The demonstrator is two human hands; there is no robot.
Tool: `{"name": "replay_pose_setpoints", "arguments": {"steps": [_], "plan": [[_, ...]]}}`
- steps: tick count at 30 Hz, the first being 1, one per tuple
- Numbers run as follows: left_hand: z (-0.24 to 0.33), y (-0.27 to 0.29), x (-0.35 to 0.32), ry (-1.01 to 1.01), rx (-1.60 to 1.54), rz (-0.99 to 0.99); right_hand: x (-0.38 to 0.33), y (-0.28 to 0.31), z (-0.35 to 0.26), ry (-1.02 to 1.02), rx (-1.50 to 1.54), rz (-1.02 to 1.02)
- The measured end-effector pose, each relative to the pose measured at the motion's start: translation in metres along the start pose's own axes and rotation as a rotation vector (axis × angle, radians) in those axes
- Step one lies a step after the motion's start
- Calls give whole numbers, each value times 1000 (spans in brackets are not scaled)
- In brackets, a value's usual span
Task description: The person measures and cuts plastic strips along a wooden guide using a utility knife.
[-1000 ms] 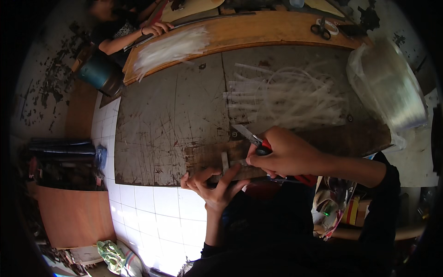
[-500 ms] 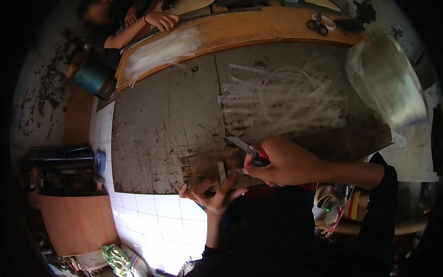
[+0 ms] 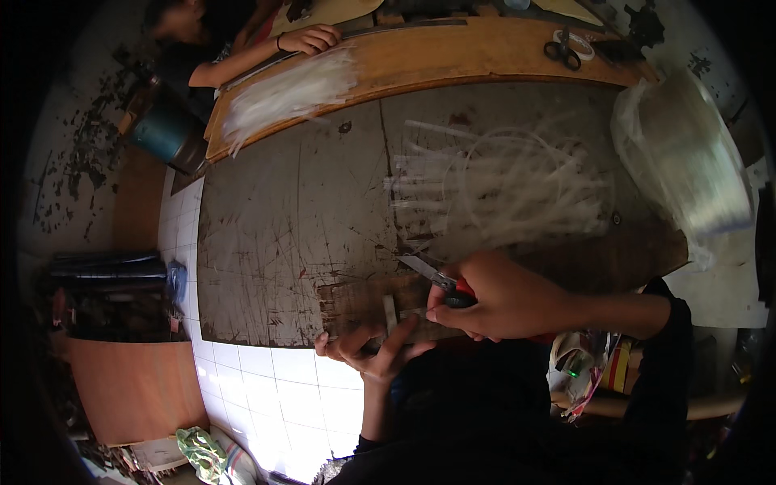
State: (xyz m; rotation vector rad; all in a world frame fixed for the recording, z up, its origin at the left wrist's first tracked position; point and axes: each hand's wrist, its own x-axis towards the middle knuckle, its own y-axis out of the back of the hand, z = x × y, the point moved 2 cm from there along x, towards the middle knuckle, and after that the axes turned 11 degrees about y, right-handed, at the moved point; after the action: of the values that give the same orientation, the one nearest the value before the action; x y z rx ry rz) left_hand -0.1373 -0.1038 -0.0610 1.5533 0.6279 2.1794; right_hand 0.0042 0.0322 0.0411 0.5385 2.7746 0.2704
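Note:
My right hand point(image 3: 505, 299) is closed around a utility knife point(image 3: 461, 297) with a red and black handle. Its bare blade points up and to the left, above the worn wooden board point(image 3: 347, 296) at the table's near edge. My left hand point(image 3: 376, 354) rests at that edge, fingers bent but spread apart. A short pale strip point(image 3: 390, 311) lies on the board by its fingertips; whether they press on it I cannot tell. Beyond my right hand lies a loose pile of clear plastic strips point(image 3: 501, 178), some of them curled.
A large roll of clear plastic point(image 3: 687, 153) stands at the right. Along the far side runs a raised wooden plank point(image 3: 436, 56) with more strips point(image 3: 291, 89), black scissors point(image 3: 562, 53) and a tape roll point(image 3: 575, 45). Another person's hand point(image 3: 309, 39) is at the far left.
The view has shifted slightly, so most things sit a little lower. The other person's hand has moved right along the plank. My hands keep nearly the same places, knife still gripped.

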Motion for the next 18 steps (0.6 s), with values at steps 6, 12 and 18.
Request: {"name": "replay_pose_setpoints", "arguments": {"steps": [6, 12, 18], "plan": [[-4, 0, -4, -7, 40, -4, 1, 2, -1, -19, 39, -66], [-1, 1, -3, 16, 23, -15, 0, 5, -3, -21, 59, -87], [-2, 3, -4, 18, 28, -71, -11, 18, -6, -40, 168, -48]]}}
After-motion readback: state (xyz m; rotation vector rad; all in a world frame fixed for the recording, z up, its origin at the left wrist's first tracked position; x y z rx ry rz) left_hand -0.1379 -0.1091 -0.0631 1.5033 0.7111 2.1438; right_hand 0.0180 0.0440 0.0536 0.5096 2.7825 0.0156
